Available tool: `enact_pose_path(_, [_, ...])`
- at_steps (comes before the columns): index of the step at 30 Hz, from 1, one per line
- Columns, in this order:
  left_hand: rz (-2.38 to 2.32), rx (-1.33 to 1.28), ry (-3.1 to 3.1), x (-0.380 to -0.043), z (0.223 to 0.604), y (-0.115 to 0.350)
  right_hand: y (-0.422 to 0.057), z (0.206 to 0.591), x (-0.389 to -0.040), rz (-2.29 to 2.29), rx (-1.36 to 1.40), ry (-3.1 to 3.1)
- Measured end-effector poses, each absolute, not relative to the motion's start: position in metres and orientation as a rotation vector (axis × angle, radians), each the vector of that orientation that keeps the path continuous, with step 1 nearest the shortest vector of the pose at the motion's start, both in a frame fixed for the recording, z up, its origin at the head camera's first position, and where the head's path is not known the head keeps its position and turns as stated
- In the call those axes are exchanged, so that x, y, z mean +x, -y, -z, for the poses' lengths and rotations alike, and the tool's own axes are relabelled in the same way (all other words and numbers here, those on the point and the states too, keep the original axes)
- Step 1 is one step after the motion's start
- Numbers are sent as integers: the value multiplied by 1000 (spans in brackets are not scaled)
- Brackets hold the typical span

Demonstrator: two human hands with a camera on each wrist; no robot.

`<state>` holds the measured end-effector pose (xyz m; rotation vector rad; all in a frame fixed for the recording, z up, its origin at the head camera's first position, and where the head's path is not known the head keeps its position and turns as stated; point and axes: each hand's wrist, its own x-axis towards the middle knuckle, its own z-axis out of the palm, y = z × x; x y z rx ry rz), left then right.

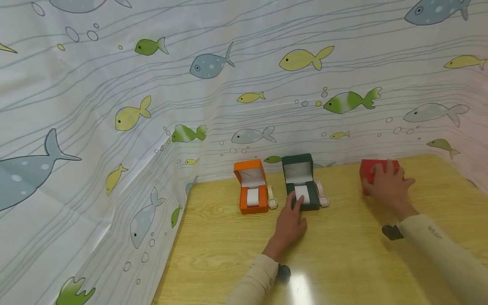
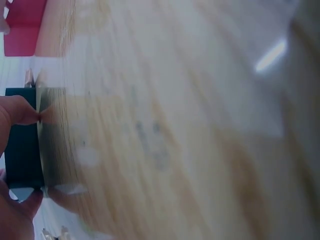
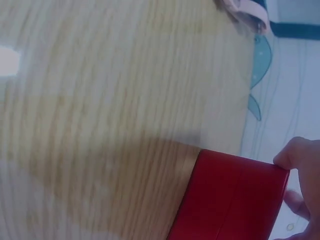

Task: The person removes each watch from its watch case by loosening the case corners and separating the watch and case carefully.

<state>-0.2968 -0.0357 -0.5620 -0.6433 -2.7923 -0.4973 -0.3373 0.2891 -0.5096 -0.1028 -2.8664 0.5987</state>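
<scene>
A dark green watch box (image 1: 312, 197) stands with its lid up and a white cushion (image 1: 301, 194) inside. My left hand (image 1: 288, 224) holds the box's near side; in the left wrist view, the thumb and a finger touch its lower edge. Farther right, my right hand (image 1: 390, 188) lies over a closed red box (image 1: 365, 169) and grips it, the thumb on its upper edge in the right wrist view. An open orange watch box (image 1: 253, 209), also with a white cushion, is on the left. A pale gold watch (image 1: 272, 201) lies beside it, and a pink watch (image 1: 323, 199) lies beside the green box.
The wood-grain table (image 1: 213, 245) reflects a bright light near its front. A white curtain (image 1: 213, 101) printed with fish hangs behind the boxes and down the left side. Both box lids stand close to this curtain.
</scene>
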Motion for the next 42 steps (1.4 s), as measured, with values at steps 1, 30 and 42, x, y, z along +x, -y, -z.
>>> enact_pose_path(1, [498,-641,2795,-297,563,35,-287,510,-336,-586,-104,2874])
enact_pose_path(30, [602,-605,2823,-298,565,32,-239,496,-297,-389,43,3111])
enact_pose_path(42, [667,-621,2865,-296,559,32,-227,498,-286,-316,72,3075])
